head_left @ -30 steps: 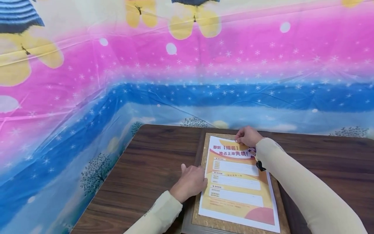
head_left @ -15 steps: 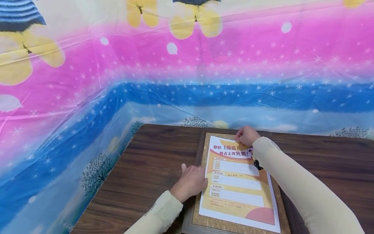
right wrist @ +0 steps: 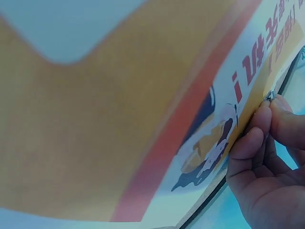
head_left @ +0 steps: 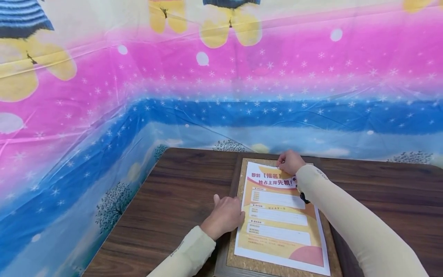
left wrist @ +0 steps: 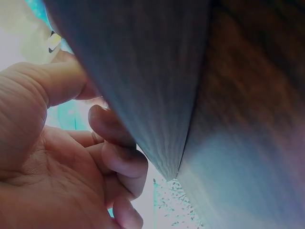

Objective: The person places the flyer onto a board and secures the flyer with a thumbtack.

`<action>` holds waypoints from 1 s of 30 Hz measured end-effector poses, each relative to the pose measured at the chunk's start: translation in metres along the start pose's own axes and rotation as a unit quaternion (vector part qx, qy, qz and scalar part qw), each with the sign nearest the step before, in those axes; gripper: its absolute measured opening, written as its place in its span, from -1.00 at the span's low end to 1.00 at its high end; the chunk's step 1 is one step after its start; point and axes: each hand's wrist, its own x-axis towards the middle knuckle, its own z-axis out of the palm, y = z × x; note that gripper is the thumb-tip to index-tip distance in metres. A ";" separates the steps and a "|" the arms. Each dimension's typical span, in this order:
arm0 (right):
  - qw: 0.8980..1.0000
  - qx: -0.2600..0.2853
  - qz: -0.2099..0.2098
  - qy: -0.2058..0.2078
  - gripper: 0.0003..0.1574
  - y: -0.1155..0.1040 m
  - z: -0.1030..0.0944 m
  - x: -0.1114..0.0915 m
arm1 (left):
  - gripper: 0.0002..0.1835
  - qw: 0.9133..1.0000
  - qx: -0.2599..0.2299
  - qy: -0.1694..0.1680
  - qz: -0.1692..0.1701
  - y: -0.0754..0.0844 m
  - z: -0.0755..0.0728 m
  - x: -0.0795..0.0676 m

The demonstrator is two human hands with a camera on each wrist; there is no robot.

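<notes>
A printed poster (head_left: 277,231) in yellow, white and red lies on a cork board (head_left: 242,261) with a dark wooden frame, on the brown table. At the poster's top edge my right hand (head_left: 290,161) pinches a small pin (right wrist: 270,97) between thumb and fingertips, against the paper. How deep the pin sits cannot be seen. My left hand (head_left: 225,215) holds the frame's left edge, its fingertips reaching the poster's margin. From the left wrist, curled fingers (left wrist: 125,160) show beside the frame's side (left wrist: 143,71); some fingertips are hidden behind it.
The brown wood-grain table (head_left: 166,204) extends to both sides of the board. Behind and to the left hangs a pink and blue patterned backdrop (head_left: 221,84), close to the table's back edge. Both forearms wear pale yellow sleeves (head_left: 356,227).
My right wrist has shifted slightly to the left while its fingertips stay on the pin at the poster's top edge. The left hand and the board hold their places.
</notes>
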 end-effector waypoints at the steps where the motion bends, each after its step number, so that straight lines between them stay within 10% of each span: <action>1: 1.000 0.000 0.002 0.002 -0.89 -0.001 0.000 0.000 | -0.74 1.000 0.000 0.000 0.002 0.000 0.000 0.000; 30: 0.999 0.005 0.020 0.047 -0.89 0.000 0.010 -0.004 | -0.80 1.000 0.007 0.009 0.003 0.002 -0.001 -0.002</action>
